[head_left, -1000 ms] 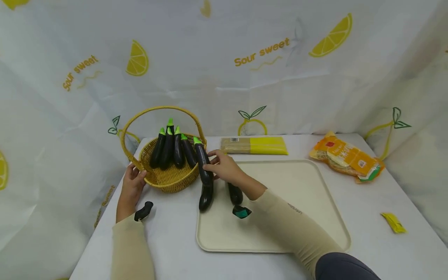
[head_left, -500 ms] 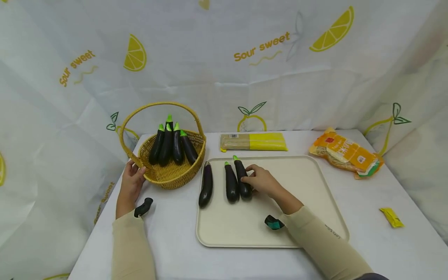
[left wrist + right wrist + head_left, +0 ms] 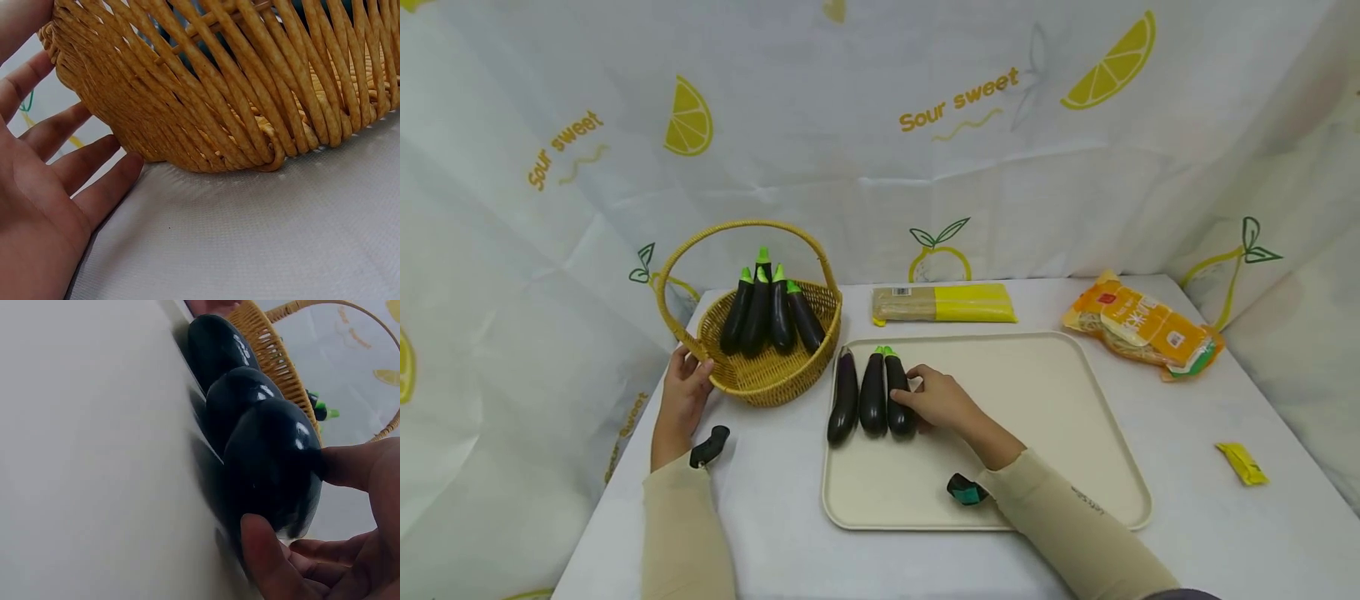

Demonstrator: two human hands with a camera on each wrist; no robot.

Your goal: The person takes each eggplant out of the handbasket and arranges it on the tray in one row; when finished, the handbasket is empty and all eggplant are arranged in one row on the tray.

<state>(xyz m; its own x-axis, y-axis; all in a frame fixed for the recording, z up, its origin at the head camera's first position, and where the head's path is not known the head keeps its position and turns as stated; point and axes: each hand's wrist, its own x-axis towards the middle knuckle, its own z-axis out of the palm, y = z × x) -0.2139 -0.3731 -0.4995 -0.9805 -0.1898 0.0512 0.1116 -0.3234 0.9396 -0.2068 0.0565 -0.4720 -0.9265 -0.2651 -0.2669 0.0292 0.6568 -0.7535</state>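
My right hand (image 3: 942,400) pinches the rightmost of three glossy, dark, elongated, green-stemmed eggplants (image 3: 900,404) on the cream rectangular tray (image 3: 1022,392); my left hand (image 3: 685,393), fingers extended, touches the round golden wicker basket (image 3: 778,390).

Beige sleeves (image 3: 688,533), dark lettering (image 3: 1087,500), black wrist pieces (image 3: 710,447), teal patch (image 3: 972,496)

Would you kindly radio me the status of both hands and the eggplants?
Left hand touching basket. Right hand gripping rightmost eggplant; two others alongside on tray. Nothing seen in the way.
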